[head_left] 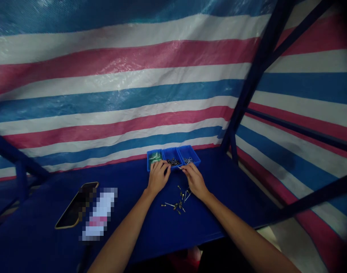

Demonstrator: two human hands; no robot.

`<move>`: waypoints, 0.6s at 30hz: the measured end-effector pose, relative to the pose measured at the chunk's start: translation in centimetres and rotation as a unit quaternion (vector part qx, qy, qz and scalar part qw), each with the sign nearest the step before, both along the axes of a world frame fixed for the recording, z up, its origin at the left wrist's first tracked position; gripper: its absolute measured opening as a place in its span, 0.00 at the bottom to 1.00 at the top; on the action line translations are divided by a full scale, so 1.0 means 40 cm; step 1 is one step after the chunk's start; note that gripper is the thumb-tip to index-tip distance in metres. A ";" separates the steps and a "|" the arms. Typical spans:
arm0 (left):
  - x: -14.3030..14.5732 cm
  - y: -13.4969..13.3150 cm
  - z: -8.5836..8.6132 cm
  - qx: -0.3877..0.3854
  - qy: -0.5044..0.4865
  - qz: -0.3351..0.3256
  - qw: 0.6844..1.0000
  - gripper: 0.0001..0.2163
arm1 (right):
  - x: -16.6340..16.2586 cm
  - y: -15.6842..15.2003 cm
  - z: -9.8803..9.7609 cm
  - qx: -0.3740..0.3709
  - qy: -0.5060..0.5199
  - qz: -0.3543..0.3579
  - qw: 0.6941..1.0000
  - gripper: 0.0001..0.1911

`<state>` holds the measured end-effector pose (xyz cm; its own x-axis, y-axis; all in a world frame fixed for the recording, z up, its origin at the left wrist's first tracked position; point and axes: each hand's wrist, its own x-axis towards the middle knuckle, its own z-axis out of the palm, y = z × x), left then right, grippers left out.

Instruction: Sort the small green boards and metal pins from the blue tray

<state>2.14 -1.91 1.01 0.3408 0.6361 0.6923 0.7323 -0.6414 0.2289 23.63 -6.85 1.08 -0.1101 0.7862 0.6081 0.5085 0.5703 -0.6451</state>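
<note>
I saw the right hand [194, 178] pinching a slim pale pin [179, 167] at the front edge of three blue bins [188, 151]. Left hand [158, 175] had thumb and index finger close together by the dark parts [173, 162] in the middle bin, couldn't tell if gripping anything. Loose metal pieces [180, 205] lay scattered on the table [219, 204], phone [72, 208] well off left.

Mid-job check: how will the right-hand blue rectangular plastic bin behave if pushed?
The right-hand blue rectangular plastic bin will probably keep its shape, as its walls stand straight. It looks low and broad, so it seems unlikely to tip. The small silver-coloured, metal-looking bits lie loose in it, so they may slide or rattle.
</note>
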 end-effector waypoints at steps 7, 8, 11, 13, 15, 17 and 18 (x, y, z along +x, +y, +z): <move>0.001 0.002 -0.001 0.003 0.000 -0.001 1.000 0.10 | 0.022 0.017 -0.003 0.011 0.047 -0.064 0.997 0.11; 0.001 0.002 -0.001 0.004 -0.001 -0.002 1.000 0.10 | 0.024 0.018 -0.005 0.008 0.047 -0.070 0.996 0.10; 0.001 0.002 -0.002 0.005 -0.001 -0.004 1.000 0.09 | 0.028 0.021 -0.011 0.000 0.045 -0.088 0.995 0.08; 0.000 0.001 -0.001 0.006 -0.001 -0.006 1.000 0.09 | 0.029 0.022 -0.014 0.001 0.043 -0.097 0.994 0.08; 0.000 0.001 0.000 0.008 -0.001 -0.007 1.000 0.09 | 0.030 0.022 -0.015 0.005 0.043 -0.102 0.994 0.08; 0.000 0.000 0.000 0.009 -0.001 -0.007 1.000 0.09 | 0.032 0.023 -0.015 0.008 0.047 -0.101 0.994 0.08; 0.000 0.000 0.001 0.009 -0.001 -0.007 1.000 0.09 | 0.032 0.022 -0.014 0.010 0.049 -0.099 0.994 0.08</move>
